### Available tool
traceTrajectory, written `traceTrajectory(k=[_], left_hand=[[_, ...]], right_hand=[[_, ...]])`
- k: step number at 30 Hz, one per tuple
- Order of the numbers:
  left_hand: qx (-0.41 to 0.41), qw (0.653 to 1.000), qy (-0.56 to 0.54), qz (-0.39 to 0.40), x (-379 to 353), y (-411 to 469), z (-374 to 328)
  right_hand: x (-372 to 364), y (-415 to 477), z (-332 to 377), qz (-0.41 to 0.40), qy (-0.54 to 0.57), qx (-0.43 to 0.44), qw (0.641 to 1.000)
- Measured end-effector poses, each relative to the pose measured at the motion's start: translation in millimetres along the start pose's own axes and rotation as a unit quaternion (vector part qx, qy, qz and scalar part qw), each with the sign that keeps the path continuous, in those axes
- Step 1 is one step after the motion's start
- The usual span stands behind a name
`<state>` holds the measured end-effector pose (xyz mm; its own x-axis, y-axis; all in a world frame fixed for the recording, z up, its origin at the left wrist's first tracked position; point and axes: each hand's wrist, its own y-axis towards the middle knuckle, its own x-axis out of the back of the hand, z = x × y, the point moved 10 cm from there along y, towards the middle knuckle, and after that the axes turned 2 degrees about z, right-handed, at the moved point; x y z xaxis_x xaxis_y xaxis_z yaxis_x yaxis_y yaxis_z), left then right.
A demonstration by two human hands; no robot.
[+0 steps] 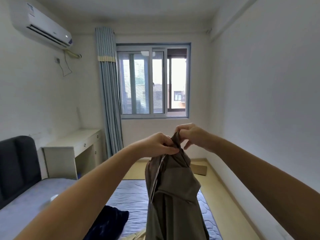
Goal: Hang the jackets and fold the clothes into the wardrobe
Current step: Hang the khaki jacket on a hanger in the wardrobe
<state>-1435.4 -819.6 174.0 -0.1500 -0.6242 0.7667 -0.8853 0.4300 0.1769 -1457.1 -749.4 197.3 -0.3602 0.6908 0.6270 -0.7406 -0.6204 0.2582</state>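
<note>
Two bare forearms reach forward from the lower corners and meet above the bed. The left hand [158, 144] has its thumb and fingers curled in a pinch on the top of an olive-brown garment [173, 196]. The right hand [191, 135] nips the same bunched top edge between thumb and forefinger just beside it, its other fingers hanging loosely curled. The garment hangs straight down from both hands over the blue quilted mattress [131, 191], with a pale strip running down one edge. On the mattress to its left lies a dark navy cloth [109, 220]. Further off are a dark headboard [17, 163], a white desk [74, 146], a blue curtain [109, 94] and the window [153, 82].
</note>
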Motion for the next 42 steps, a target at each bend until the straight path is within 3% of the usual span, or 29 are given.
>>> traceTrajectory(k=[3,5,9,12,19,22,28,31,35,39,42], left_hand=[[0.034,0.991,0.066,-0.115,15,6,12],[0.047,0.980,0.085,-0.175,28,7,15],[0.042,0.971,0.099,-0.215,42,11,0],[0.032,0.968,0.107,-0.223,44,14,-10],[-0.016,0.982,0.041,-0.183,41,4,-19],[-0.023,0.992,-0.028,-0.125,44,-6,-11],[0.002,0.983,-0.047,-0.175,70,-23,14],[0.008,0.945,0.138,-0.296,84,-31,10],[0.075,0.874,0.107,-0.468,121,-69,32],[0.201,0.845,0.073,-0.490,152,-93,73],[0.227,0.846,0.136,-0.463,159,-97,79]], right_hand=[[12,-9,-3,-0.082,-0.135,0.022,0.987],[25,-17,-3,-0.137,-0.157,0.037,0.977],[2,-17,-17,-0.055,-0.125,-0.034,0.990],[-4,-14,-23,-0.086,-0.127,-0.066,0.986],[-15,-17,-42,-0.089,0.157,-0.161,0.970],[-6,-19,-46,-0.092,0.176,-0.186,0.962],[-9,-19,-63,-0.104,0.280,-0.212,0.931],[-17,-14,-65,-0.078,0.246,-0.218,0.941],[5,-18,-72,-0.094,0.238,-0.203,0.945],[45,-32,-72,-0.063,0.203,-0.137,0.968],[75,-38,-76,-0.092,0.035,-0.139,0.985]])
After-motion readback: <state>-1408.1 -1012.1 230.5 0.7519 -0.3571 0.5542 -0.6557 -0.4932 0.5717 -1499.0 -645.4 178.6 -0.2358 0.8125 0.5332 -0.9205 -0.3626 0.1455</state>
